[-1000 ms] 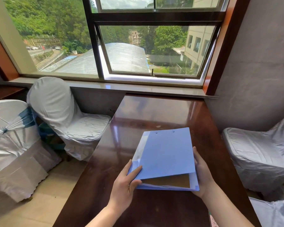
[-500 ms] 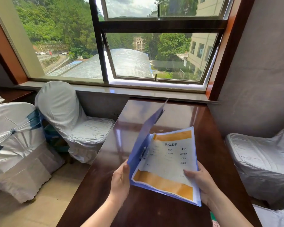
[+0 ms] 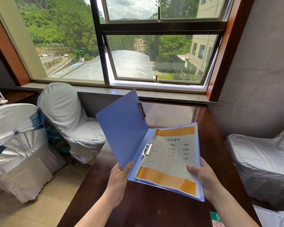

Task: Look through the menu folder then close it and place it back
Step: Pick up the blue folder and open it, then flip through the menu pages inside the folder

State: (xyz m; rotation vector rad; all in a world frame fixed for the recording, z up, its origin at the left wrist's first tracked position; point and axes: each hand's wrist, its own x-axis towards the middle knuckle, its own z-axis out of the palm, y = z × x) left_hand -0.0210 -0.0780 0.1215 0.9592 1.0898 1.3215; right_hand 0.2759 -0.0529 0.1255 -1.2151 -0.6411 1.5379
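The blue menu folder [image 3: 125,128] is open and lifted above the dark wooden table [image 3: 154,207]. Its front cover is swung out to the left. A white menu page [image 3: 170,158] with orange bands and printed text lies on the right half, under a metal clip near the spine. My left hand [image 3: 118,181] pinches the lower corner of the open cover. My right hand [image 3: 203,179] holds the folder's lower right edge, thumb on the page.
White-covered chairs stand left of the table [image 3: 69,118] [image 3: 15,145] and another on the right [image 3: 261,163]. A large window and sill [image 3: 138,92] lie beyond the table's far end. A green card [image 3: 216,217] lies near the table's front right edge.
The folder went from nearly closed on the table to lifted and opened. My left hand swung the cover out to the left, showing the menu page.
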